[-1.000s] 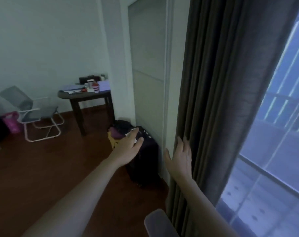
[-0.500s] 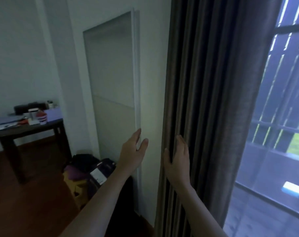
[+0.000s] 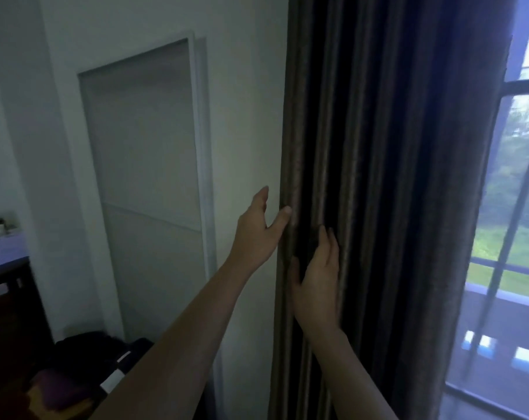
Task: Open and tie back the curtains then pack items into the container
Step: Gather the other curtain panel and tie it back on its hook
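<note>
The curtain (image 3: pixel 393 177) hangs bunched between wall (image 3: pixel 245 116) and window (image 3: pixel 517 207). The right hand (image 3: pixel 317 283) lies flat on its folds; the left hand (image 3: pixel 257 234), spread open, touches its edge. Likely gathering it; tying next needs a tie-back, none visible.

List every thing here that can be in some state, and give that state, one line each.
Curtain: bunched in folds beside the wall, not yet tied.
Window: uncovered right of the curtain; open or shut cannot be told.
Left hand: open, fingers straight, thumb at the curtain's edge.
Right hand: open, flat against the folds.
Door: shut.
Bag: too dark to tell.
</note>
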Tool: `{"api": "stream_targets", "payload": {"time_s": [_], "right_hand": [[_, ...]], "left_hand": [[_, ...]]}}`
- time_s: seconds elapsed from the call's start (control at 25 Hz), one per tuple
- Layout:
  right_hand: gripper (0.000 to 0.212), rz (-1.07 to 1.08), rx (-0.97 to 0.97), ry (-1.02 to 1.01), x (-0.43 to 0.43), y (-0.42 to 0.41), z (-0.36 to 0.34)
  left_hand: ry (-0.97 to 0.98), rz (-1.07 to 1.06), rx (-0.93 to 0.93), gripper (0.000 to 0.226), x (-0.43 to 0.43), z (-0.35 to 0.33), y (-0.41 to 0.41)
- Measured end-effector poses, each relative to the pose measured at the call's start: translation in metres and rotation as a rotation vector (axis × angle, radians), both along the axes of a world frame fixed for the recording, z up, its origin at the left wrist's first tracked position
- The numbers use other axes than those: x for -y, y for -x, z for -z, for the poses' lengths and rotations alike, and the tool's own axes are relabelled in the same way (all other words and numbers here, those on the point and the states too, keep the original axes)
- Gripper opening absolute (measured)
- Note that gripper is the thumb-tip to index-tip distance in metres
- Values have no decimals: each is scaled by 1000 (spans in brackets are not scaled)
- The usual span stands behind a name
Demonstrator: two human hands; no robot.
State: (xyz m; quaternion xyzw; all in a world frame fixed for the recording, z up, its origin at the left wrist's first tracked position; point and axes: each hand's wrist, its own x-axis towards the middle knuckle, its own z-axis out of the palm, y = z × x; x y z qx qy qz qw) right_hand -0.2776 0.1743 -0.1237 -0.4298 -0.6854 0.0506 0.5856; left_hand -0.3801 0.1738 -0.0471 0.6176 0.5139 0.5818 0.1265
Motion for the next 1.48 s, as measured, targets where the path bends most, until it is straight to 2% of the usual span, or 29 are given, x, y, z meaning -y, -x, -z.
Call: {"api": "stream_targets", "payload": {"time_s": [0.12, 0.24, 0.4, 0.52, 0.68, 0.8, 1.0, 1.2, 1.48], "right_hand": [[76, 137, 16, 97, -24, 6, 6], [70, 289, 114, 207, -35, 10, 29], [61, 387, 193, 333, -28, 22, 61], [51, 401, 164, 366, -7, 21, 96], [46, 419, 148, 404, 19, 7, 139], [47, 392, 172, 466, 31, 8, 154], [51, 309, 212, 503, 29, 10, 158], [49, 325, 240, 521, 28, 2, 170], [50, 250, 193, 527, 26, 12, 170]], "left_hand": [[101, 135, 0, 79, -31, -8, 0], [207, 181, -131, 55, -53, 11, 3], [179, 219, -322, 36, -67, 50, 22], [111, 229, -376, 26, -62, 62, 37], [55, 341, -359, 29, -45, 76, 43], [135, 366, -380, 36, -47, 80, 45], [237, 582, -422, 41, -42, 85, 28], [407, 570, -500, 34, -39, 122, 22], [520, 630, -588, 37, -36, 113, 14]]}}
